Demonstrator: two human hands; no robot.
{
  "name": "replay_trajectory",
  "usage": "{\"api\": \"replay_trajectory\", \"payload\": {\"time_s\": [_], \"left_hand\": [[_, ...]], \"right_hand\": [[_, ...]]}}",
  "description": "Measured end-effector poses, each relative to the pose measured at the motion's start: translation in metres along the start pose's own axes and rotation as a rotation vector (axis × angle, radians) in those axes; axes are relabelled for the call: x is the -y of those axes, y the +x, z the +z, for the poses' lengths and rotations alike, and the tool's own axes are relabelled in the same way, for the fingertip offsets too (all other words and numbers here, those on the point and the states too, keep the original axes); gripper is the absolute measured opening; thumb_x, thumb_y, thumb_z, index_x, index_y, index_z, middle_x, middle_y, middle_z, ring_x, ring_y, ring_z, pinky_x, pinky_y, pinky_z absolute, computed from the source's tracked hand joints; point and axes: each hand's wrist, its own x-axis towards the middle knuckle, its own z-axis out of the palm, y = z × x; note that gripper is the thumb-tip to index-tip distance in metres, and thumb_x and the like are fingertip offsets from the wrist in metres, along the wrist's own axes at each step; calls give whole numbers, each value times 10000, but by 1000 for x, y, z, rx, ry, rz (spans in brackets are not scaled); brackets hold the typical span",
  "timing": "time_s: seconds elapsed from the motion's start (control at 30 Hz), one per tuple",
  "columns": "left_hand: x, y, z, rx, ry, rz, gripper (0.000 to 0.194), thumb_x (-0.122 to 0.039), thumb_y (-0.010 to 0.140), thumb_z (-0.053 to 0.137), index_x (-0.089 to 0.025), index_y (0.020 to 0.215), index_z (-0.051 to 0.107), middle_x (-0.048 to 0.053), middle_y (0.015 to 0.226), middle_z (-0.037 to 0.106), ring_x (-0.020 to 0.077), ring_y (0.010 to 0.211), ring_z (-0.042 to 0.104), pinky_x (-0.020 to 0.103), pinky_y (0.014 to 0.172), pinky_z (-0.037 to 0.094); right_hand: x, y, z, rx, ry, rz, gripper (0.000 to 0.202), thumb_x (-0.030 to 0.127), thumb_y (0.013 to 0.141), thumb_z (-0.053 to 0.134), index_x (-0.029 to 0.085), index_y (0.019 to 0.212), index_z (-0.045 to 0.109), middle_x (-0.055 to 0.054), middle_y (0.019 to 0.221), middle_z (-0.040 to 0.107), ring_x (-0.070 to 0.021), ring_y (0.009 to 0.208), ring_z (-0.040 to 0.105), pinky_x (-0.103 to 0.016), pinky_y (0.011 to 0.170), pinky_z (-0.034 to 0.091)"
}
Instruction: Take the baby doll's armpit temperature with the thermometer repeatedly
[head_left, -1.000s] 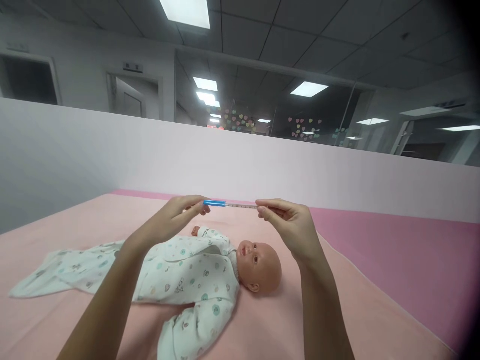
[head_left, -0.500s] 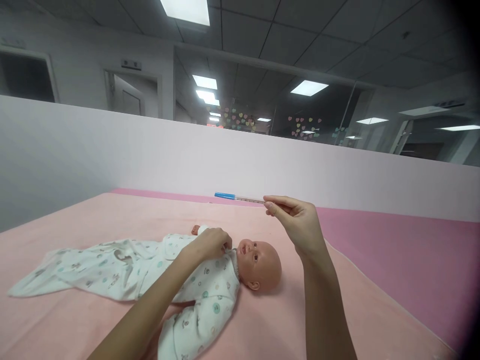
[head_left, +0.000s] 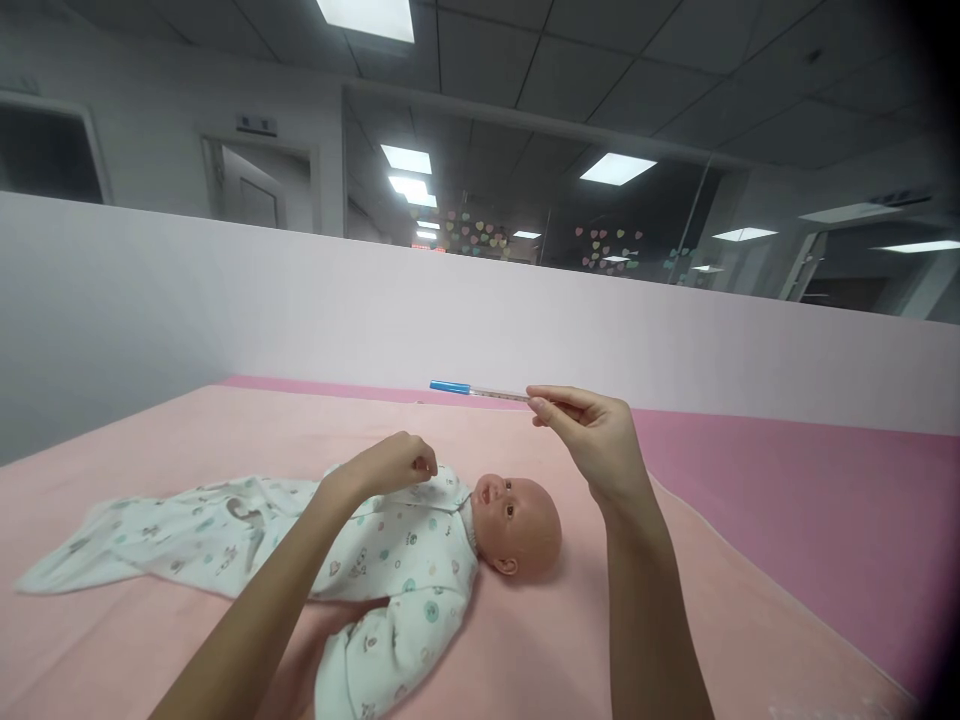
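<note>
With my right hand I am pinching the clear end of a thermometer between thumb and fingertips; I hold it up in the air, nearly level, with its blue end pointing away to my left; small marks run along the clear part, too fine for me to read. My left hand is lower, over the chest of a baby doll, its fingers curled in; I cannot tell whether they pinch anything or whether they touch the cloth. The doll lies on its back across a pink sheet, feet to my left and head to my right, just beside my right forearm in my view; it wears a white outfit printted with small green and brown figures, and the near sleeve stretches toward me. Behind the sheet stands a low white partition; above it I see heart-shaped stickers on glass, a door standing ajar on the left, and a lit panel in the ceiling.
</note>
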Motion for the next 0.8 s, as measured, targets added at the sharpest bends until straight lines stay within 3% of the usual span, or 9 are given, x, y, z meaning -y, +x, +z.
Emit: {"api": "replay_trajectory", "payload": {"time_s": [0.2,0.43,0.63,0.73,0.8], "left_hand": [[14,3,8,274,13,-110,180,-260,573,607,-218,733,678,-6,766,687,164,692,621,221,566,439],[30,-9,-8,264,13,-244,594,-388,479,705,-247,1037,558,13,888,674,186,730,628,236,544,447],[49,-16,-18,362,-71,-386,655,-452,437,736,-227,1024,550,48,971,652,182,679,633,257,577,472],[29,-28,-31,286,-18,-343,710,-505,486,717,-247,1121,532,50,977,650,201,772,626,258,629,470],[2,-41,-41,83,-12,-219,631,-559,621,621,-264,1167,512,52,1010,639,201,841,614,253,658,471]], "right_hand": [[-2,1,-1,33,-3,-10,234,343,698,646,183,858,707,-61,844,697,-164,687,629,-318,672,521],[0,0,-1,18,-6,12,223,339,687,654,184,836,711,-59,812,698,-166,675,623,-322,664,514],[1,0,0,8,-9,36,234,342,676,662,177,834,714,-64,785,697,-170,665,619,-322,653,504],[0,1,1,46,29,48,222,338,676,671,187,833,715,-60,805,698,-161,667,619,-316,665,507],[0,1,2,84,62,61,216,339,673,680,192,826,716,-55,796,699,-153,659,617,-316,677,509]]}}
